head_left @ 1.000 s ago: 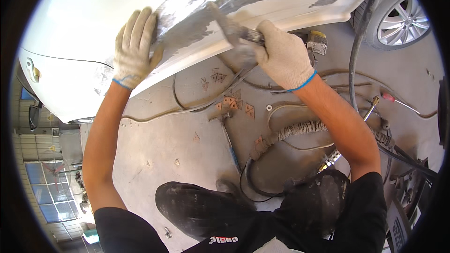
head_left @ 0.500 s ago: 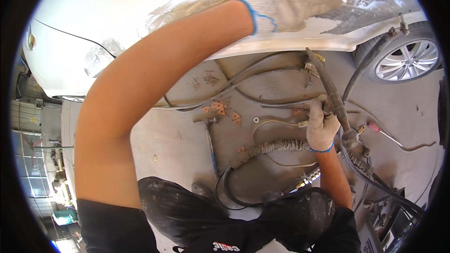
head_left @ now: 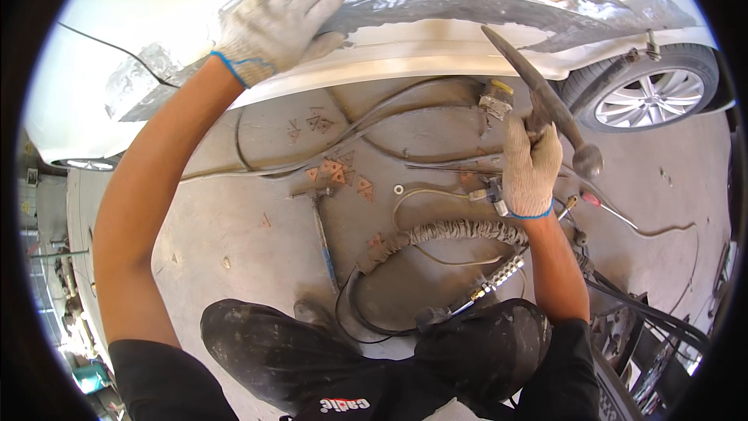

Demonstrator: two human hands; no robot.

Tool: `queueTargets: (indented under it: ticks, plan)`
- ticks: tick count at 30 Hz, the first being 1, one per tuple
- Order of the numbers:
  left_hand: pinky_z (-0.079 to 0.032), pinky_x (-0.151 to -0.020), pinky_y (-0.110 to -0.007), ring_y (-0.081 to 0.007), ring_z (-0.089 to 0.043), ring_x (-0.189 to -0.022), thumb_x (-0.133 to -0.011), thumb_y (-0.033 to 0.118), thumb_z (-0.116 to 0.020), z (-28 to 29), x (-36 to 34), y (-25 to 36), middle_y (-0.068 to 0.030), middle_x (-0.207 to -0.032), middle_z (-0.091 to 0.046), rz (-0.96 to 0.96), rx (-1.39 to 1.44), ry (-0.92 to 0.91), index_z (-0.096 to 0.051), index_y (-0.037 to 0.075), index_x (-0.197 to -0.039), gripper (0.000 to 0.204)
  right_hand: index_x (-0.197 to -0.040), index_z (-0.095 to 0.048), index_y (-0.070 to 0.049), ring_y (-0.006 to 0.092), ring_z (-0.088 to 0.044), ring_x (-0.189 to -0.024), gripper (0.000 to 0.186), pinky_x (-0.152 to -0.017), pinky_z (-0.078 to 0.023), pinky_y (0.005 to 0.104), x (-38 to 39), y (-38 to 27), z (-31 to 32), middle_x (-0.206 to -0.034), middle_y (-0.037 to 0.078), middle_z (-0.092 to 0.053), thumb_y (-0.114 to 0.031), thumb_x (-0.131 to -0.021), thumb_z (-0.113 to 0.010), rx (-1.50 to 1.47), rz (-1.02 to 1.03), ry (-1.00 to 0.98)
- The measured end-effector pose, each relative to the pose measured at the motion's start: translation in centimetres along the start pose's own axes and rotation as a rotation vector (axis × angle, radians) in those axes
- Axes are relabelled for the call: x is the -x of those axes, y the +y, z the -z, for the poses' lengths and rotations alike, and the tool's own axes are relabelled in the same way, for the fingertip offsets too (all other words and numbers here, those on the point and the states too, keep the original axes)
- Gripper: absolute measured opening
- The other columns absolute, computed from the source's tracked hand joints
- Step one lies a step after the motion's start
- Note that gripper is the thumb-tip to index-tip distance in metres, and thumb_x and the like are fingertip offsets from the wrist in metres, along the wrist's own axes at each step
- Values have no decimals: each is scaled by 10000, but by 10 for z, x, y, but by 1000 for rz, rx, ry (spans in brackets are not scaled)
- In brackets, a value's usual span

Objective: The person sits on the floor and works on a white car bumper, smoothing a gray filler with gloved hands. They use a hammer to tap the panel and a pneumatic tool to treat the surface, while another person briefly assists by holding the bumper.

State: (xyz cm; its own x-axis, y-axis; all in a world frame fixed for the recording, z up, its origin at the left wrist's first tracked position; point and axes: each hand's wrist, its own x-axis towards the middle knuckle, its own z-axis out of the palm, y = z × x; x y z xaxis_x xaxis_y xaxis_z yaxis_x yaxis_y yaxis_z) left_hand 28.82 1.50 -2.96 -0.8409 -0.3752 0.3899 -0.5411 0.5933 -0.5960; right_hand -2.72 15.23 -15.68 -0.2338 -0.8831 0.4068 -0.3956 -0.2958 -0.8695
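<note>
My left hand point(head_left: 292, 23), in a white knit glove with a blue cuff, lies on the side of a white car, fingers stretched out. Beneath and beside it runs a long patch of sanded, bare metal point(head_left: 444, 8) above the sill. In my gloved right hand point(head_left: 532, 171) is a body hammer point(head_left: 520, 72) with a long curved pick at one end and a round knob at the other. Its pick points up toward the sill; most of the handle is hidden by the glove.
On the floor lie grey cables point(head_left: 389, 121), several copper-coloured triangular tabs point(head_left: 335, 171), another hammer point(head_left: 323, 242), a washer point(head_left: 398, 189) and a red-handled screwdriver point(head_left: 608, 206). A sleeved hose point(head_left: 460, 231) curves before my knees, near a chrome-rod tool point(head_left: 495, 281). A car wheel point(head_left: 650, 101) stands right.
My left hand has swept left along the panel, uncovering the bare metal patch. My right hand has lifted the hammer slightly toward the car, and my view has shifted.
</note>
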Motion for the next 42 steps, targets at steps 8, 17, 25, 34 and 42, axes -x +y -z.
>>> queueTargets:
  ticks: [8, 17, 25, 34, 42]
  plan:
    - [-473, -986, -412, -324, -571, -1191, -958, 233, -571, 1, -81, 33, -187, -1259, -576, 97, 417, -136, -540, 27, -1242, 353, -985, -554, -58, 19, -407, -597, 303, -510, -310, 192, -34, -14, -1, -749, -41, -491, -357, -1025, -575, -191, 70, 111]
    - [-318, -1175, -430, -356, -387, -1407, -864, 154, -579, 2, -58, 17, -219, -1492, -425, -32, 366, -123, -418, -21, -1436, 619, -1048, -577, -32, 46, -469, -661, 387, -567, -389, 200, -44, -18, -12, -781, -29, -529, -413, -996, -627, 6, 169, 228]
    - [-282, -1210, -333, -190, -346, -1449, -719, 451, -794, -39, 1, 18, -14, -1559, -411, 54, -150, 62, -435, 145, -1503, 914, -960, -613, 16, 109, -505, -731, 338, -648, -432, 264, -43, -21, -35, -792, -2, -551, -319, -1003, -621, 2, 300, 108]
    - [-330, -1183, -333, -177, -354, -1441, -723, 425, -789, -44, 7, 12, -10, -1553, -417, 74, -124, 25, -445, 169, -1497, 885, -1052, -619, 43, 131, -594, -852, 360, -728, -488, 277, -35, -14, -30, -948, 85, -622, -310, -984, -626, 190, 171, 58]
    - [-353, -1175, -353, -206, -382, -1429, -726, 341, -800, -41, 6, 16, -36, -1539, -432, 69, -118, 33, -455, 142, -1484, 856, -1184, -655, -14, 243, -701, -876, 337, -754, -538, 387, -36, -20, -32, -1029, 165, -688, -256, -950, -632, 99, 223, 56]
